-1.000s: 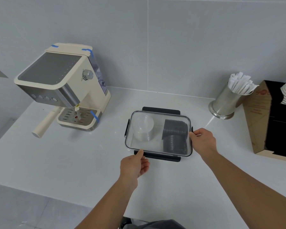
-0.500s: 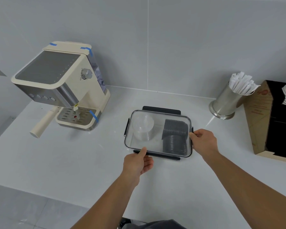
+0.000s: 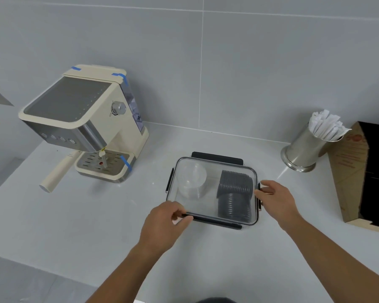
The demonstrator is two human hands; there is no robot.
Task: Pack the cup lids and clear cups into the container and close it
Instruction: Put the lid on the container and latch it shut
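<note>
Pinching front latch (image 3: 214, 221): left hand (image 3: 162, 226) | right hand (image 3: 276, 197) fingers spread | right latch hidden

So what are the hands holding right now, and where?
The left hand pinches the container's near black latch at its left end. The right hand touches the right side latch, fingers relaxed, not gripping.

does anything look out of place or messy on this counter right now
Nothing is spilled or damaged. The only oddity: blue tape strips stuck on the espresso machine. The closed container sits flat, holding clear cups and dark lids.
</note>
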